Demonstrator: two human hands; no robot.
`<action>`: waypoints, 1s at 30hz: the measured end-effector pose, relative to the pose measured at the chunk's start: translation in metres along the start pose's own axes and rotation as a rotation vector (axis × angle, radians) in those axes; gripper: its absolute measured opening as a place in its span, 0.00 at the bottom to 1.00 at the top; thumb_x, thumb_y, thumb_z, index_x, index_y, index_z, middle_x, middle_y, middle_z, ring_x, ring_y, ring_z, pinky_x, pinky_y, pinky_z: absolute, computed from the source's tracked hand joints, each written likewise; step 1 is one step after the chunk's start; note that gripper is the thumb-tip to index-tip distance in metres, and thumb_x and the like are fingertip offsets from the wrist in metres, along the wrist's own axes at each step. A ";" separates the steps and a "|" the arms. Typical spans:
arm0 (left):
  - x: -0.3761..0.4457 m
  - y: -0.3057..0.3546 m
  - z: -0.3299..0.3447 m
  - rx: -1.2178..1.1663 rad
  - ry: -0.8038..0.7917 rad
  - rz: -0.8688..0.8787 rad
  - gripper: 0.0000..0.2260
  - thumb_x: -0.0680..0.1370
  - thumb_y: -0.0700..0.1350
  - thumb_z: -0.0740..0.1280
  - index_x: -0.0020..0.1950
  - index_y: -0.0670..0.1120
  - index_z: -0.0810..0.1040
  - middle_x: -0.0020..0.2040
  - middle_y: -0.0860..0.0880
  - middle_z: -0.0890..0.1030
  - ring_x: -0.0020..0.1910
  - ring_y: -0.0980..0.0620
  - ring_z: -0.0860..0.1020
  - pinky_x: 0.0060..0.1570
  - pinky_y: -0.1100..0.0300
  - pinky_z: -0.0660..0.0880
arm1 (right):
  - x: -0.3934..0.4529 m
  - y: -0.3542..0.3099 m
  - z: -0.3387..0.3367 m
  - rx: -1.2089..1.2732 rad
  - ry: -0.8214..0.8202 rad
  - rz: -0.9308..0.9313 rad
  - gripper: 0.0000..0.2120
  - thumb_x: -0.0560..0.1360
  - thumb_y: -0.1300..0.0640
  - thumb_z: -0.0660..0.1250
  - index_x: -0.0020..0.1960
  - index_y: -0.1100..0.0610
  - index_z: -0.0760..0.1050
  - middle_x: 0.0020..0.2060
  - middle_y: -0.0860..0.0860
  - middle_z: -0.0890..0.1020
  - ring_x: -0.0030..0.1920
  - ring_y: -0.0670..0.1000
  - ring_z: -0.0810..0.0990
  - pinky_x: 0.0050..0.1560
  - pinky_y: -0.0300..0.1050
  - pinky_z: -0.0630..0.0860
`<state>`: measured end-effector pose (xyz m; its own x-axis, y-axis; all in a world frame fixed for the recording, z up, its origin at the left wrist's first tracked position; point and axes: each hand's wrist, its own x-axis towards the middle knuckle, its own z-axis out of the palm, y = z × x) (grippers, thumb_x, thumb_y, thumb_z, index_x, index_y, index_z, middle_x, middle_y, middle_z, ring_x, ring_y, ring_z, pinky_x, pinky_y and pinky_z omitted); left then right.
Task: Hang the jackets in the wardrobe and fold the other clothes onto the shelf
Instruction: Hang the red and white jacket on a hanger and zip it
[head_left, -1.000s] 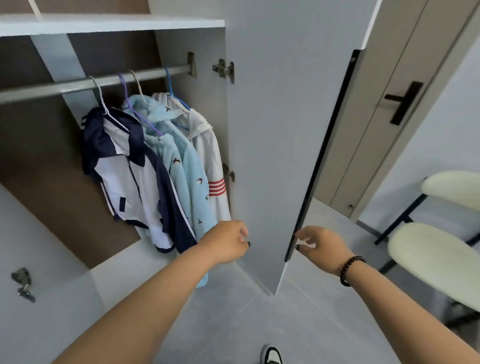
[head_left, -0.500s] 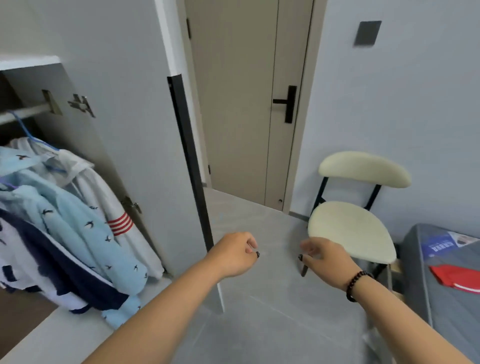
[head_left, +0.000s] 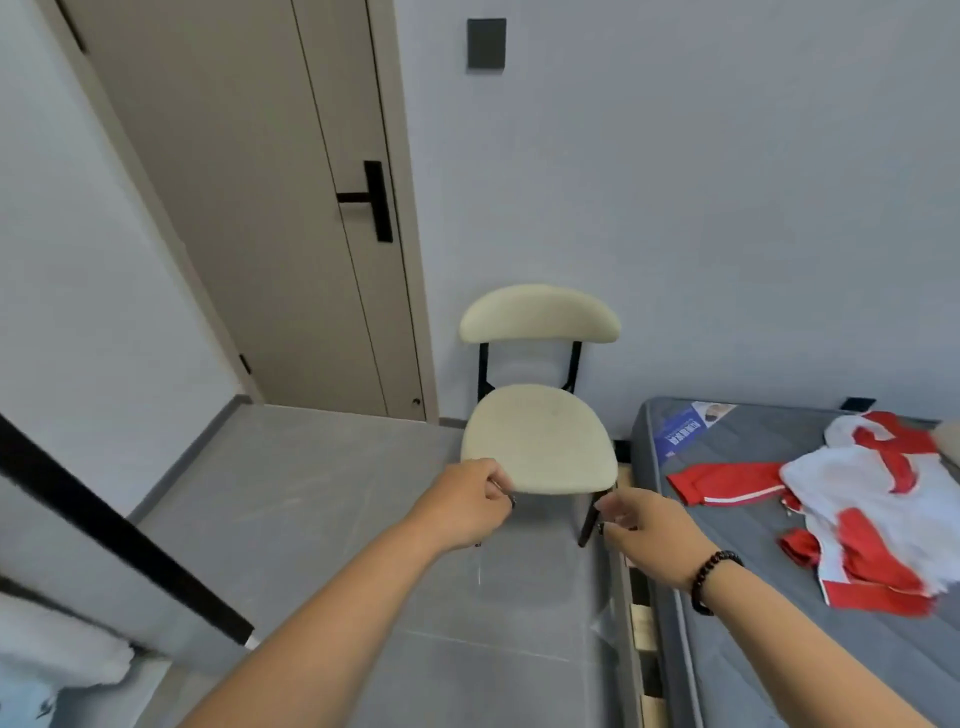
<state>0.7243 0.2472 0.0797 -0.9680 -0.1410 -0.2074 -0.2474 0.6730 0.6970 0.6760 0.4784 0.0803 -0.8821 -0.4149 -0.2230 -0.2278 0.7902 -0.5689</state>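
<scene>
A red and white jacket (head_left: 878, 499) lies crumpled on the grey mattress (head_left: 753, 654) at the right, one red sleeve stretched toward the mattress's left edge. My left hand (head_left: 467, 506) and my right hand (head_left: 649, 530) hover side by side in mid-air in front of me, fingers loosely curled, holding nothing. Both are well left of the jacket, the right hand nearer to it. The edge of the open wardrobe door (head_left: 104, 525) crosses the left side, and a bit of a hung white garment (head_left: 57, 649) shows at the bottom left.
A cream chair (head_left: 540, 441) with black legs stands against the wall, just beyond my hands and beside the mattress. A closed beige room door (head_left: 260, 208) is at the back left. Grey floor tiles (head_left: 311, 519) stretch between the wardrobe and the bed.
My view has swung right, away from the wardrobe and its hung jackets toward the chair and bed. The red and white jacket has come into sight. Both hands stay empty.
</scene>
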 end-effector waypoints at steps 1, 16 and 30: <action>0.009 0.007 0.007 -0.002 -0.024 0.014 0.08 0.73 0.42 0.63 0.46 0.54 0.78 0.36 0.59 0.79 0.37 0.63 0.76 0.32 0.74 0.69 | 0.001 0.009 -0.005 0.005 0.004 0.023 0.13 0.75 0.58 0.65 0.60 0.54 0.76 0.54 0.48 0.80 0.51 0.46 0.77 0.53 0.34 0.70; 0.174 0.059 0.069 -0.060 -0.335 0.098 0.10 0.73 0.42 0.63 0.42 0.59 0.76 0.38 0.57 0.81 0.38 0.61 0.77 0.29 0.73 0.67 | 0.092 0.107 -0.049 0.081 0.076 0.330 0.12 0.77 0.57 0.64 0.60 0.53 0.76 0.53 0.47 0.78 0.51 0.45 0.76 0.52 0.35 0.70; 0.353 0.114 0.128 0.018 -0.517 0.110 0.08 0.76 0.43 0.63 0.48 0.55 0.77 0.44 0.53 0.82 0.42 0.59 0.79 0.34 0.74 0.68 | 0.217 0.231 -0.086 0.319 0.138 0.591 0.04 0.75 0.58 0.66 0.50 0.53 0.77 0.47 0.49 0.80 0.49 0.49 0.77 0.49 0.39 0.70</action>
<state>0.3598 0.3675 -0.0015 -0.8405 0.3040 -0.4484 -0.1407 0.6768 0.7226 0.3969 0.6096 -0.0310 -0.8702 0.1231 -0.4770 0.4220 0.6860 -0.5927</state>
